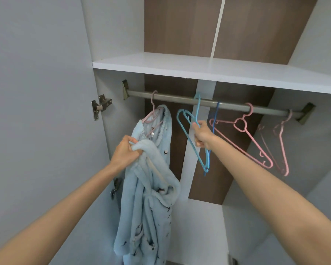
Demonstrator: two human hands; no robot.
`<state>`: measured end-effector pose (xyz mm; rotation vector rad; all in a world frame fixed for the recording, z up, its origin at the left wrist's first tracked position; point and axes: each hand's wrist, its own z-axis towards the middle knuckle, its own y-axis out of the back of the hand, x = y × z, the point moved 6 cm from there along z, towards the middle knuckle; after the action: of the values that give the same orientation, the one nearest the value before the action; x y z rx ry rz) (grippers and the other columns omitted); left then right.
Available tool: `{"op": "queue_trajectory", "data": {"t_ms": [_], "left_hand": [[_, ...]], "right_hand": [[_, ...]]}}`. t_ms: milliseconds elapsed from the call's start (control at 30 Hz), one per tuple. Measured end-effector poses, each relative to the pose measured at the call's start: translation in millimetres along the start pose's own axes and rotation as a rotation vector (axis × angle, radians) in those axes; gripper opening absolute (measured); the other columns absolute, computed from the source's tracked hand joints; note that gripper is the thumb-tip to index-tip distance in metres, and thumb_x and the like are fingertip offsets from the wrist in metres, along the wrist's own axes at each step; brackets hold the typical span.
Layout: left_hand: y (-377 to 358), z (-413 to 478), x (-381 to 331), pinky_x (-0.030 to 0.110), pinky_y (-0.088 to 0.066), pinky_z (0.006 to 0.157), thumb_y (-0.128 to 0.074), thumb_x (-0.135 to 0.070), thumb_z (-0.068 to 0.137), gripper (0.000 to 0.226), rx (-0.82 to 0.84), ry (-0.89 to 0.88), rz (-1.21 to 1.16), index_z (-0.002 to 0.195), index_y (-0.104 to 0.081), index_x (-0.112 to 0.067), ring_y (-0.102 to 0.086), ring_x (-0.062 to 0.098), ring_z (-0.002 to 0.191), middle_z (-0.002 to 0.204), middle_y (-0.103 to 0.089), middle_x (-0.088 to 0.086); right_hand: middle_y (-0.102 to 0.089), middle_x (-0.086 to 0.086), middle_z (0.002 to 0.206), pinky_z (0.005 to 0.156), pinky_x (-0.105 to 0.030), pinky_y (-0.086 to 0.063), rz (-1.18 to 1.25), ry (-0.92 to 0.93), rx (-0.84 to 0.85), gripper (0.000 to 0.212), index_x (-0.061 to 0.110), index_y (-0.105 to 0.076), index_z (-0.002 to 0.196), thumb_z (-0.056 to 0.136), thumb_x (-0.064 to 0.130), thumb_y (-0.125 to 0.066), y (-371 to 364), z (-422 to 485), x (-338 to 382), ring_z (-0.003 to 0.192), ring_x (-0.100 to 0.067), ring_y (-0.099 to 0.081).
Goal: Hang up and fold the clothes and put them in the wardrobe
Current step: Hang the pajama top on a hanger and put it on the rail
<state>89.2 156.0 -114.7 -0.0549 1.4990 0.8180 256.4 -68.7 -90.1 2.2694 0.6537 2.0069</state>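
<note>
A fluffy light-blue garment (pixel 145 197) with small dark prints hangs on a pale pink hanger (pixel 153 111) at the left end of the wardrobe rail (pixel 180 98). My left hand (pixel 125 152) grips a fold of its upper edge. My right hand (pixel 203 133) holds a light-blue hanger (pixel 191 138) whose hook is at the rail, just right of the garment.
A dark blue hanger (pixel 216 115) and pink hangers (pixel 243 134) hang further right on the rail. A white shelf (pixel 199 69) runs just above the rail. The open wardrobe door (pixel 36 111) with hinges (pixel 101 107) stands at the left.
</note>
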Motion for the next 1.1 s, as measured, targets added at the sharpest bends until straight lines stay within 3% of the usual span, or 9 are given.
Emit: {"op": "queue_trajectory", "data": {"t_ms": [167,333,400,500,567,667,767,900,1100], "left_hand": [[-7,-18,15,0.019,-0.043,0.055,-0.067,-0.005,0.082,0.015,-0.038,0.148,-0.305,0.092,-0.058,-0.011,-0.057,0.013,0.070,0.082,-0.061,0.002],[-25,-44,22,0.024,-0.047,0.052,-0.065,-0.005,0.085,0.009,0.066,0.258,-0.490,0.091,-0.059,-0.008,-0.058,0.015,0.069,0.080,-0.062,0.006],[-33,-53,24,0.024,-0.048,0.053,-0.064,-0.005,0.086,0.010,0.099,0.275,-0.509,0.085,-0.057,-0.012,-0.058,0.014,0.068,0.079,-0.061,0.005],[-43,-60,22,0.020,-0.045,0.053,-0.065,-0.006,0.086,0.011,0.108,0.227,-0.444,0.086,-0.056,-0.012,-0.056,0.010,0.066,0.081,-0.060,0.004],[-49,-62,17,0.021,-0.046,0.061,-0.066,-0.007,0.085,0.014,0.098,0.124,-0.325,0.092,-0.055,-0.012,-0.056,0.012,0.072,0.084,-0.058,0.002],[-58,-67,10,0.029,-0.045,0.077,-0.067,-0.016,0.084,0.017,0.125,-0.076,-0.018,0.094,-0.054,-0.019,-0.055,0.019,0.087,0.091,-0.059,-0.001],[-75,-75,7,0.030,-0.044,0.074,-0.067,-0.016,0.083,0.015,0.179,-0.226,0.164,0.092,-0.056,-0.022,-0.058,0.023,0.089,0.094,-0.063,0.001],[-94,-84,13,0.030,-0.045,0.078,-0.067,-0.013,0.083,0.012,0.175,-0.171,0.148,0.087,-0.059,-0.020,-0.061,0.029,0.098,0.100,-0.068,0.007],[-111,-90,13,0.026,-0.041,0.074,-0.068,-0.014,0.082,0.013,0.182,-0.121,0.104,0.086,-0.057,-0.020,-0.060,0.024,0.094,0.089,-0.059,-0.004]], "right_hand": [[-0.055,-0.008,0.102,0.044,-0.018,-0.037,-0.200,0.142,-0.089,0.034,0.012,-0.040,0.136,0.106,0.024,-0.030,21,-68,-19,0.052,-0.008,-0.045],[-0.061,-0.009,0.116,0.057,-0.021,-0.053,-0.080,0.036,-0.064,0.008,0.018,-0.047,0.101,0.103,0.019,-0.040,34,-142,-48,0.072,-0.021,-0.063],[-0.060,-0.008,0.118,0.057,-0.024,-0.053,-0.053,-0.008,-0.074,0.007,0.016,-0.046,0.099,0.101,0.016,-0.040,40,-170,-58,0.074,-0.022,-0.065],[-0.066,-0.004,0.110,0.039,-0.019,-0.034,-0.082,-0.040,-0.120,0.010,0.013,-0.042,0.105,0.099,0.019,-0.037,54,-211,-73,0.048,-0.014,-0.052],[-0.071,-0.004,0.095,0.035,-0.017,-0.027,-0.136,-0.016,-0.129,0.014,0.018,-0.041,0.102,0.101,0.032,-0.037,65,-235,-81,0.037,-0.010,-0.037],[-0.069,-0.002,0.074,0.034,-0.017,-0.027,-0.235,0.039,-0.139,0.020,0.019,-0.046,0.099,0.102,0.037,-0.037,79,-270,-91,0.034,-0.010,-0.032],[-0.066,-0.001,0.067,0.034,-0.016,-0.029,-0.337,0.045,-0.116,0.024,0.017,-0.051,0.092,0.101,0.036,-0.038,86,-293,-99,0.035,-0.011,-0.035],[-0.065,0.001,0.063,0.034,-0.017,-0.029,-0.423,-0.011,-0.037,0.026,0.016,-0.048,0.084,0.100,0.034,-0.038,90,-311,-113,0.036,-0.009,-0.035],[-0.063,-0.004,0.061,0.035,-0.015,-0.023,-0.304,-0.079,-0.010,0.027,0.017,-0.042,0.077,0.100,0.033,-0.039,110,-330,-128,0.034,-0.013,-0.028]]}}
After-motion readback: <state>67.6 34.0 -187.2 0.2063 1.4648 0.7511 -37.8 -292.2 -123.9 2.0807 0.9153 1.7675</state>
